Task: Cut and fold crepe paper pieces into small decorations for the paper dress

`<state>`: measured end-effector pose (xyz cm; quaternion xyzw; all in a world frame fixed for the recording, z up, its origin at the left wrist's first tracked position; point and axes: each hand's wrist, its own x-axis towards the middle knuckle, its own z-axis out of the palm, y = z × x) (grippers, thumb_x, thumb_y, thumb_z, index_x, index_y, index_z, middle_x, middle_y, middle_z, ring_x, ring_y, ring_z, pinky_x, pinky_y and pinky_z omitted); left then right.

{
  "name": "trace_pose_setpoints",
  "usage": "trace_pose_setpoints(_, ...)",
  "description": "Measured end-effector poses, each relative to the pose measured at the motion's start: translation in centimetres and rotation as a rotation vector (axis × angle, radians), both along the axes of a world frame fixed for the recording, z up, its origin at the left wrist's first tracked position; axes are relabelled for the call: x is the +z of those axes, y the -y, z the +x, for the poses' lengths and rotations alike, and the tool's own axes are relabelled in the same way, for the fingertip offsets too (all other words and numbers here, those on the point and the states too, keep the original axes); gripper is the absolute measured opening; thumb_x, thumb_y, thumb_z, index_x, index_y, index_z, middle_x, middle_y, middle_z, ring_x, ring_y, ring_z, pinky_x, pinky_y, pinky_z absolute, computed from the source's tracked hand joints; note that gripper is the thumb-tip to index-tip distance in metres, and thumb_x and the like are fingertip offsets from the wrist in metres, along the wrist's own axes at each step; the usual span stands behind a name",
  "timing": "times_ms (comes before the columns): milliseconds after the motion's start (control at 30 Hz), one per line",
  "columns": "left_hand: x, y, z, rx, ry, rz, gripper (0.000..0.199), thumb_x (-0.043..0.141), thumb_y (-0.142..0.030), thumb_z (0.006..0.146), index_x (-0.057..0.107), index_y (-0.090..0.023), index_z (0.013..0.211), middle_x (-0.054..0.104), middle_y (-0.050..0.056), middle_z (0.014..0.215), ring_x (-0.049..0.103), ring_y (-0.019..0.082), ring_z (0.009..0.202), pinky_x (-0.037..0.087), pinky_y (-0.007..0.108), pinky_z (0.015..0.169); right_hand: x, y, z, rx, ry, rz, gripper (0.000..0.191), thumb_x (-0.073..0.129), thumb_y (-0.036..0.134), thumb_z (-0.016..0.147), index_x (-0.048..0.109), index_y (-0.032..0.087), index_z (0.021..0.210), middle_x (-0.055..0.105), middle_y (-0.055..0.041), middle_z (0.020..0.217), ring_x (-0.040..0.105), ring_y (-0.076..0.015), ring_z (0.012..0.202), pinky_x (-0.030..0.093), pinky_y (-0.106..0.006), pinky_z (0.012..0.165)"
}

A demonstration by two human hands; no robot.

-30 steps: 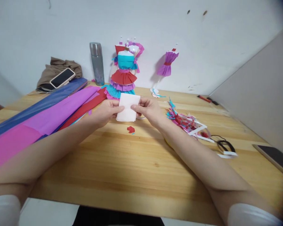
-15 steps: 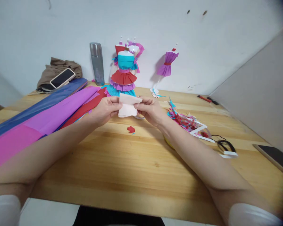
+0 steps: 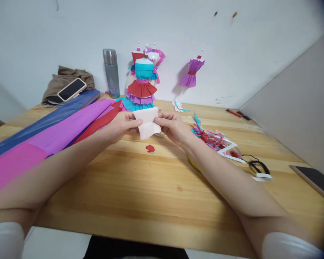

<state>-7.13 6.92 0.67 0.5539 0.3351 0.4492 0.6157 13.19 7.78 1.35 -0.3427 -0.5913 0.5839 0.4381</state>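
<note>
A small piece of pale pink crepe paper (image 3: 148, 124) is stretched between my two hands above the table. My left hand (image 3: 122, 125) pinches its left edge, thumb in front and fingers behind. On the other side, my right hand (image 3: 170, 125) grips the right edge the same way. Just beyond the paper stands a mini dress form in a tiered paper dress (image 3: 142, 88) of turquoise, red and purple. Under my hands a small red paper scrap (image 3: 150, 148) lies on the wood. A round object behind the paper is mostly hidden.
Rolled blue, purple and pink crepe paper (image 3: 70, 124) covers the left side. Behind stand a flask (image 3: 111, 73) and a purple-dressed form (image 3: 193, 73). To the right lie colourful scraps (image 3: 212, 138), a black cord (image 3: 260, 167), markers (image 3: 237, 114) and a phone (image 3: 315, 180).
The pale paper has flattened from a creased shape and tilted, its lower edge now slanting. My left thumb has shifted slightly right over it. Everything on the table stays put.
</note>
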Motion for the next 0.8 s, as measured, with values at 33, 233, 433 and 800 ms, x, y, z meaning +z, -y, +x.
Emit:
trace_pose_setpoints(33, -0.1, 0.0, 0.1, 0.007, -0.012, 0.012, 0.038, 0.088, -0.035, 0.063, 0.077, -0.01, 0.089, 0.077, 0.012, 0.092, 0.07, 0.021, 0.08, 0.054, 0.032, 0.075, -0.1, 0.0, 0.0, 0.005, 0.018, 0.01, 0.027, 0.083, 0.041, 0.063, 0.064, 0.022, 0.061, 0.056, 0.0016, 0.056, 0.045, -0.0104, 0.05, 0.035, -0.028, 0.049)
trace_pose_setpoints(233, -0.5, -0.1, 0.3, 0.05, -0.047, 0.006, 0.035, 0.089, -0.035, 0.06, 0.077, -0.01, 0.081, 0.077, 0.012, 0.085, 0.07, 0.02, 0.075, 0.053, 0.03, 0.069, -0.8, -0.3, -0.3, 0.0, 0.067, 0.01, 0.036, 0.086, 0.047, 0.057, 0.063, 0.021, 0.06, 0.055, 0.0022, 0.052, 0.042, -0.0095, 0.047, 0.027, -0.026, 0.045)
trace_pose_setpoints(433, -0.4, 0.0, 0.3, 0.119, -0.026, -0.035, 0.039, 0.089, -0.036, 0.057, 0.076, -0.009, 0.082, 0.077, 0.012, 0.085, 0.07, 0.021, 0.074, 0.054, 0.031, 0.069, -0.5, -0.3, -0.1, -0.019, -0.002, 0.022, 0.036, 0.081, 0.053, 0.065, 0.065, 0.021, 0.071, 0.056, 0.0027, 0.055, 0.048, -0.0103, 0.048, 0.035, -0.025, 0.046)
trace_pose_setpoints(800, 0.2, 0.8, 0.9, 0.284, -0.06, 0.013, 0.043, 0.085, -0.041, 0.061, 0.075, -0.011, 0.089, 0.076, 0.01, 0.088, 0.07, 0.025, 0.083, 0.056, 0.039, 0.079, -0.2, -0.2, 0.0, -0.068, 0.333, 0.1, 0.018, 0.066, 0.02, 0.072, 0.051, 0.021, 0.061, 0.048, 0.0026, 0.057, 0.045, -0.0117, 0.053, 0.034, -0.027, 0.055)
